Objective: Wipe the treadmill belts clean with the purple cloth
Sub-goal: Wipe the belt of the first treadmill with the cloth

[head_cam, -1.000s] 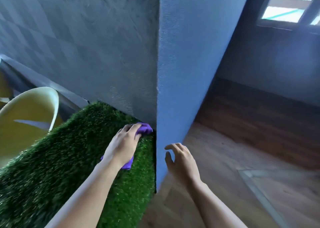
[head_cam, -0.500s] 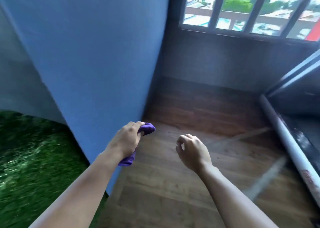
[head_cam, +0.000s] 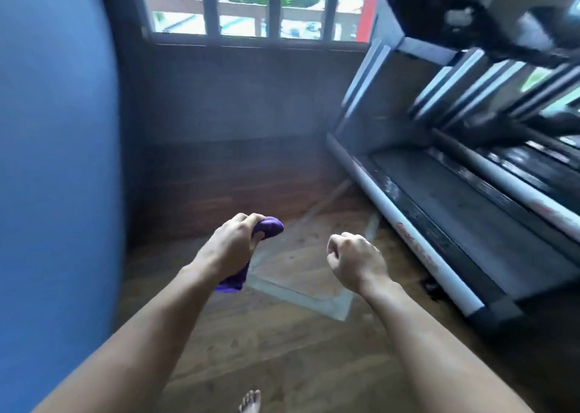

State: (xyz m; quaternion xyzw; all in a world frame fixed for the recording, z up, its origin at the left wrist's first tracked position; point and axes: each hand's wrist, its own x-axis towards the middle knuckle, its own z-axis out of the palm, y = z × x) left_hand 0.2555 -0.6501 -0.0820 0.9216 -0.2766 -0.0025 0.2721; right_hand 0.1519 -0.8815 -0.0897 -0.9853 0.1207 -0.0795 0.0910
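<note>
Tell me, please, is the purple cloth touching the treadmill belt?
No, the left hand holds the cloth over the floor, off the belt.

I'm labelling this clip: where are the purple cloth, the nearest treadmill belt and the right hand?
purple cloth [head_cam: 271, 228]: head view, bunched upper end.
nearest treadmill belt [head_cam: 464, 218]: head view, middle of dark surface.
right hand [head_cam: 357, 258]: head view, back of the hand.

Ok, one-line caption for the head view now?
Left hand grips a bunched purple cloth above the wooden floor; right hand curled, empty; black treadmill belt lies to the right.
</note>
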